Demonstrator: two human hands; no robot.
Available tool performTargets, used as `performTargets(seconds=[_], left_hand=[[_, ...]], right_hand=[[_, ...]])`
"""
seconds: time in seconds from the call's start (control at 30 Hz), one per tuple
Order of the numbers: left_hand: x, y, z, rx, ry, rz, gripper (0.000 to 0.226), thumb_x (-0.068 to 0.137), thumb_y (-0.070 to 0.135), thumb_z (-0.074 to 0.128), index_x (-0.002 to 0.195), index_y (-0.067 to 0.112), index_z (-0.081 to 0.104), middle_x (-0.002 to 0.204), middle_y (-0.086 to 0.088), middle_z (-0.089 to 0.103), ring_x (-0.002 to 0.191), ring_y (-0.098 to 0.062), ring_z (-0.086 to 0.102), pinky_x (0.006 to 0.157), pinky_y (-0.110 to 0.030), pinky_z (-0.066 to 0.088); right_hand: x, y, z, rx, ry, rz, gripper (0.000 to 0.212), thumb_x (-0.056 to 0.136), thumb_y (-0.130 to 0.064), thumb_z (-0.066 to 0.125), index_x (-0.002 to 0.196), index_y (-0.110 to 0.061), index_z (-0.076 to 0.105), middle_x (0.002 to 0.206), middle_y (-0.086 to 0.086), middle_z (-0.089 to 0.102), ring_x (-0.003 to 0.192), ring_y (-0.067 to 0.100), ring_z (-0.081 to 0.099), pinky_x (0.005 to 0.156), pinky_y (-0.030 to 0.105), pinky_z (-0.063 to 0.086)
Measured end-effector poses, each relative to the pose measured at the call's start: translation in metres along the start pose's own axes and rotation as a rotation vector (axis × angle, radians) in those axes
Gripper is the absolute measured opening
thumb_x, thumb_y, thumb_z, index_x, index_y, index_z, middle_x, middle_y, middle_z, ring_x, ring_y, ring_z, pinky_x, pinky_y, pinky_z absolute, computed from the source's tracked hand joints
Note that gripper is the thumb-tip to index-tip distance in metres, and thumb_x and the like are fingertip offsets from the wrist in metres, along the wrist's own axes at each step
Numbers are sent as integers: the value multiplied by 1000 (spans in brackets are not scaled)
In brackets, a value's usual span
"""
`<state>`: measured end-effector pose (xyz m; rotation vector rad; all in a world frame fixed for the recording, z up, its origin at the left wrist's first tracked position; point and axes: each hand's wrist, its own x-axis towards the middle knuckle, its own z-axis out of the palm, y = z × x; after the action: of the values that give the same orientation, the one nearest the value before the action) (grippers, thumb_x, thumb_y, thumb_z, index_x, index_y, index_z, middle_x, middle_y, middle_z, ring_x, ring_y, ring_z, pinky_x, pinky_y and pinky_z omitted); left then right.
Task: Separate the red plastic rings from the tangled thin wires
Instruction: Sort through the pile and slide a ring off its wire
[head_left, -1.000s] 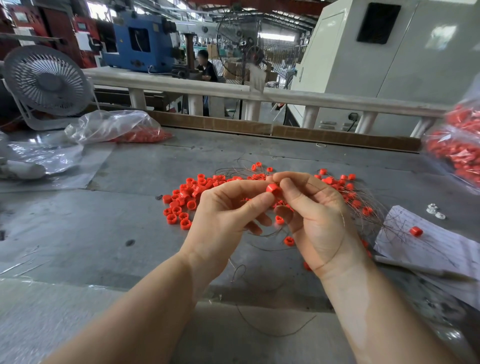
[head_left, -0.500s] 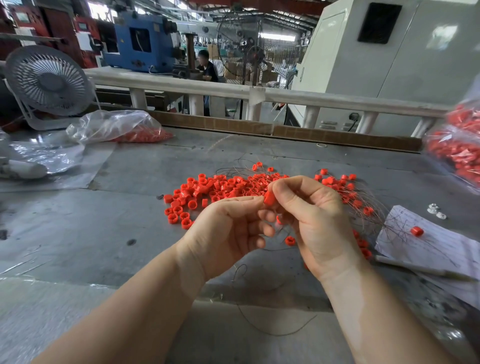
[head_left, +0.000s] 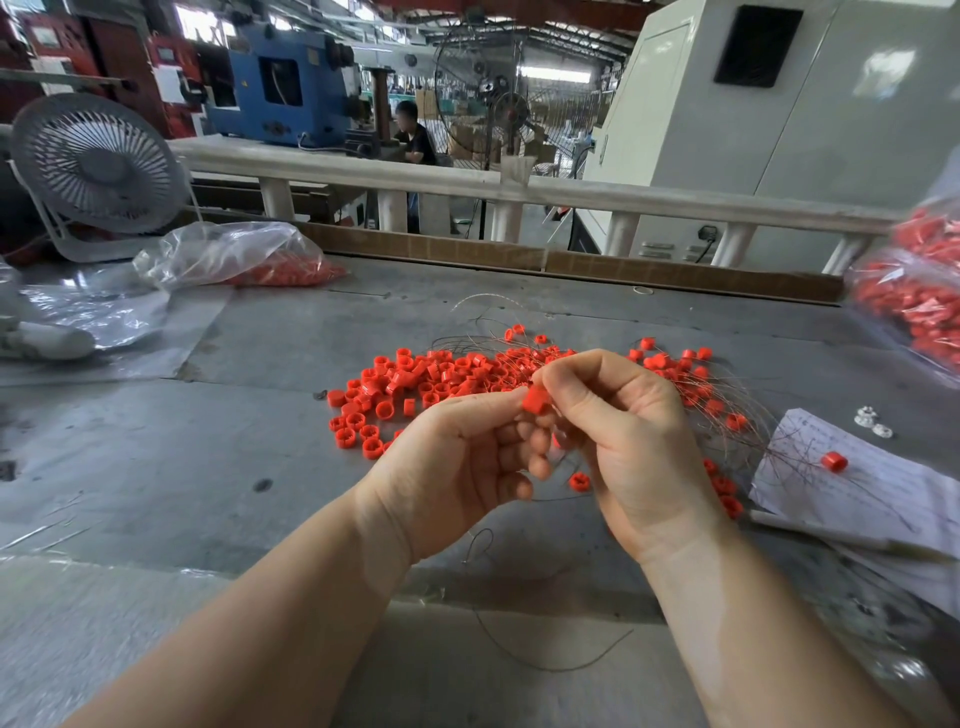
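Clear bags (head_left: 228, 254) (head_left: 914, 306) hold red rings; left hand (head_left: 457, 467), right hand (head_left: 639, 447) fingers pinch one ring (head_left: 535, 401) above pile (head_left: 431, 384), wires (head_left: 727, 410) right.

Bright, even daylight from roof openings and windows at the back; soft shadows under both forearms on the tabletop (head_left: 156, 457). Glare on plastic bag (head_left: 218, 254). Wide-angle bend at edges, rail (head_left: 571, 195) bows. Right-edge bags (head_left: 914, 306) blurred; centre sharp.
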<state>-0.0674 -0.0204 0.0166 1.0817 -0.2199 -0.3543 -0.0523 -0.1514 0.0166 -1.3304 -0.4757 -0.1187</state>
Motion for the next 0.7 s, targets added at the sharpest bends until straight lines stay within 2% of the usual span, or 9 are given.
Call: performTargets(seconds=[0.07, 0.27, 0.5, 0.6, 0.7], left_hand=[[1, 0, -1, -2, 11, 16, 27, 74, 26, 53, 57, 14, 69, 55, 0, 60, 47, -8, 56, 43, -18, 44], [2, -2, -2, 1, 0, 55, 23, 74, 25, 54, 60, 15, 68, 56, 0, 60, 47, -9, 56, 42, -18, 44], [2, -1, -3, -18, -17, 22, 24, 74, 26, 53, 61, 15, 69, 57, -1, 60, 48, -9, 57, 42, -19, 44], [2, -1, -3, -37, 2, -10, 25, 73, 35, 58, 62, 15, 68, 60, -1, 61, 49, -9, 57, 42, -20, 44], [1, -2, -3, -6, 8, 5, 24, 73, 32, 59, 59, 15, 68, 59, 0, 62, 48, -6, 58, 41, -17, 45]], right_hand=[[1, 1, 0, -27, 24, -14, 13, 78, -20, 62, 66, -20, 67, 61, 3, 62, 53, 25, 54, 57, 42, 36], [1, 2, 0, -13, 24, -21, 13, 80, -19, 63, 67, -19, 67, 61, 4, 62, 54, 30, 54, 61, 55, 38], [0, 1, 0, -13, 19, -22, 11, 78, -17, 64, 68, -18, 68, 61, 5, 62, 50, 27, 52, 58, 45, 38], [0, 0, -1, 4, -10, -28, 8, 77, -19, 67, 70, -15, 68, 63, 13, 62, 48, 25, 53, 53, 34, 44], [0, -1, -1, 3, -16, -23, 9, 77, -22, 68, 70, -15, 68, 57, 9, 59, 44, 21, 53, 48, 27, 45]])
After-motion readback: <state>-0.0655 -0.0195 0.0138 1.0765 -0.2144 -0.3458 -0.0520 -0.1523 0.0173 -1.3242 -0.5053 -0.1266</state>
